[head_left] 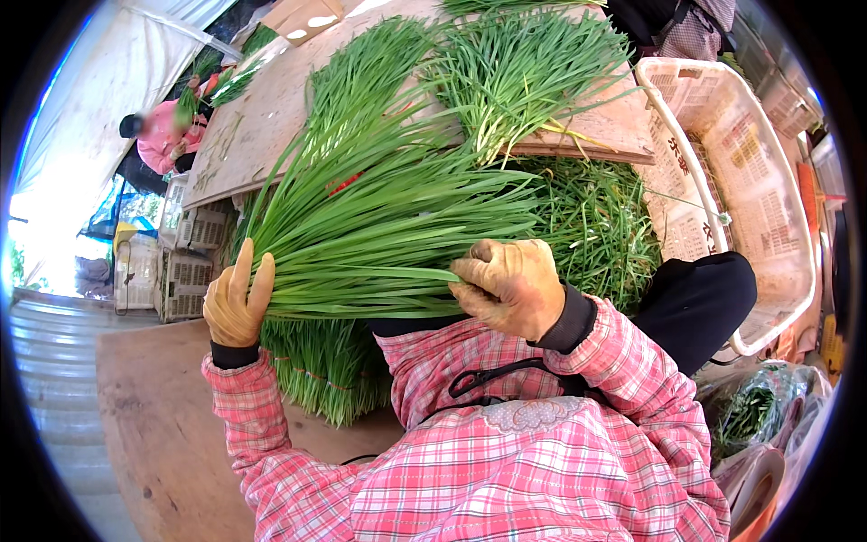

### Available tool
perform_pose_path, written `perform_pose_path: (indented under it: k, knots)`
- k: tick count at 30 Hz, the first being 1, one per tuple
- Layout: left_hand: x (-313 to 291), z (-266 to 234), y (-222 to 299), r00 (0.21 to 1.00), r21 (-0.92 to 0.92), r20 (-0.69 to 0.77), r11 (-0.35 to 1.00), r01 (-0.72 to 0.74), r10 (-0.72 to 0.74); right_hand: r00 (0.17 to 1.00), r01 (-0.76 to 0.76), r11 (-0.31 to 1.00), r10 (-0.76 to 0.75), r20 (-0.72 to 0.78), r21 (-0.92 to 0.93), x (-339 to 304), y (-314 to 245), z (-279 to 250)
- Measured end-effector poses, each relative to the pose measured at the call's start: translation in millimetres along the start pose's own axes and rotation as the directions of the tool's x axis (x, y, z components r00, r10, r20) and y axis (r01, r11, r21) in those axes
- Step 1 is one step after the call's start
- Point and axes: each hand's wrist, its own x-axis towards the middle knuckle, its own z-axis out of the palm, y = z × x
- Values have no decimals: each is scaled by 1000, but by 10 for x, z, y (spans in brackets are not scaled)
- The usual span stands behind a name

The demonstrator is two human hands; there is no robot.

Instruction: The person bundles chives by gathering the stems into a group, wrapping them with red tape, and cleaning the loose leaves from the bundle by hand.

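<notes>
A wide bunch of green garlic chives (388, 235) lies across my lap, its leaves fanned toward the right. At its left end my left hand (237, 303), in a tan glove, grips the bunch with fingers up and partly behind the leaves. My right hand (512, 282), gloved the same way, is closed in a pinch on a few leaf tips at the bunch's near right side. Beneath the bunch stands another thick bundle of chives (334, 370), tied with a thin reddish band.
More chives (524, 77) lie in piles on the wooden board (605, 122) ahead. Loose trimmings (601, 221) heap below its edge. A white plastic crate (768, 194) stands at right, a plastic bag of greens (759, 406) nearer. Another person in pink (161, 135) sits far left beside stacked crates (191, 271).
</notes>
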Motion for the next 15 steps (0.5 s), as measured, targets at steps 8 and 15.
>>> perform_pose_path:
  k: [8, 15]
  knots:
    - [66, -13, 44, 999, -13, -35, 999, -39, 39, 919, 154, 960, -52, 391, -234, -410, 271, -27]
    - [-181, 18, -140, 998, 9, -35, 999, 48, -48, 908, -135, 929, 255, 334, -345, -712, 596, -482]
